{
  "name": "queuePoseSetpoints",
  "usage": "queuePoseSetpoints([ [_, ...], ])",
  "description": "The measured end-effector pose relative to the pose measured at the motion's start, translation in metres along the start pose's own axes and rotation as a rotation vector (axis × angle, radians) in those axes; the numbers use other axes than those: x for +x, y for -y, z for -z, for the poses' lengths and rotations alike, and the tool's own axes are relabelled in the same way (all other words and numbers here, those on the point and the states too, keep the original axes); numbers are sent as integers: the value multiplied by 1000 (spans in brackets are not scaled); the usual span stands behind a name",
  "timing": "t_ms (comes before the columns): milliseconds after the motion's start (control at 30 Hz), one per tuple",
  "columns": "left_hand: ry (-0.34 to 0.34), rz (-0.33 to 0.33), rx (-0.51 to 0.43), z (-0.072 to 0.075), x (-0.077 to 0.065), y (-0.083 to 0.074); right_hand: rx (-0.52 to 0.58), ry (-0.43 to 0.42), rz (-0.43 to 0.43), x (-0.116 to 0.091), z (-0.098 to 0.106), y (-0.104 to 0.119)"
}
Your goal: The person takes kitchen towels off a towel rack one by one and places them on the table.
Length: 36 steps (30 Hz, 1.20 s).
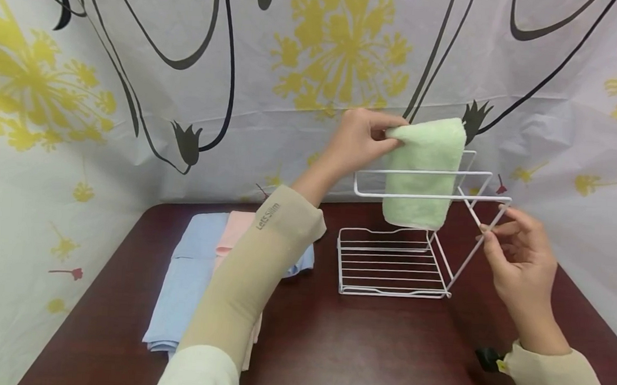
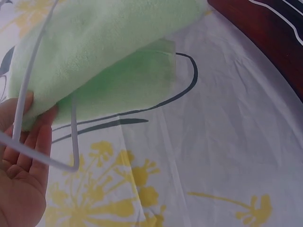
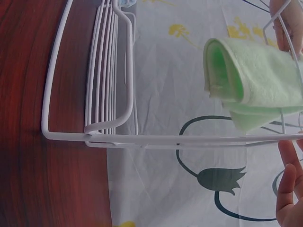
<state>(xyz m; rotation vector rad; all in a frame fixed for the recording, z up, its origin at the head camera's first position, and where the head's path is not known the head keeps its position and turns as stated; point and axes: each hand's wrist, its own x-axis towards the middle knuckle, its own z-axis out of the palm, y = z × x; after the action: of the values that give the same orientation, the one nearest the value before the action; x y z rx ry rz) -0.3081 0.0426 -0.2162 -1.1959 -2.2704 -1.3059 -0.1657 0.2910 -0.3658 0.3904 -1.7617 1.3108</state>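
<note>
A light green towel [image 1: 426, 176], folded over, hangs at the top of a white wire rack [image 1: 392, 292], its upper edge above the rack's bars. My left hand [image 1: 362, 138] pinches the towel's upper left corner between thumb and fingers. In the left wrist view, white bars cross in front of that hand [image 2: 26, 165]. On the rack's right side, my right hand [image 1: 523, 267] holds the slanted side bar with thumb and fingertips. The right wrist view shows the towel [image 3: 258, 75] with its loop-like fold toward the rack's shelf.
Folded blue cloths [image 1: 183, 285] and a pink cloth [image 1: 234, 229] lie on the dark red table [image 1: 341, 347] at the left, partly behind my left sleeve. A patterned white sheet [image 1: 295, 56] hangs behind the table. A small black object [image 1: 487, 359] is by my right cuff.
</note>
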Motion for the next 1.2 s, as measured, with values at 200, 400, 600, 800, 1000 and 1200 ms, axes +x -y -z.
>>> queuePoseSetpoints([
  [200, -31, 39, -103, 9, -7, 3, 30, -7, 2, -1, -1, -1],
  [400, -57, 60, -160, 20, -12, 5, 63, -19, -14, -2, -2, -1],
  [600, -109, 82, -215, 31, -16, 5, 38, -9, -7, -1, -2, 0],
  [800, -157, 85, -224, 42, -21, 9, 9, -4, -10, -1, -1, 0],
  [1000, -199, 56, -248, 52, -29, 16, -7, 3, 0, -1, 0, -1],
  [1200, -276, 65, -265, 60, -39, 24, 26, 5, 3, 0, 0, -2],
])
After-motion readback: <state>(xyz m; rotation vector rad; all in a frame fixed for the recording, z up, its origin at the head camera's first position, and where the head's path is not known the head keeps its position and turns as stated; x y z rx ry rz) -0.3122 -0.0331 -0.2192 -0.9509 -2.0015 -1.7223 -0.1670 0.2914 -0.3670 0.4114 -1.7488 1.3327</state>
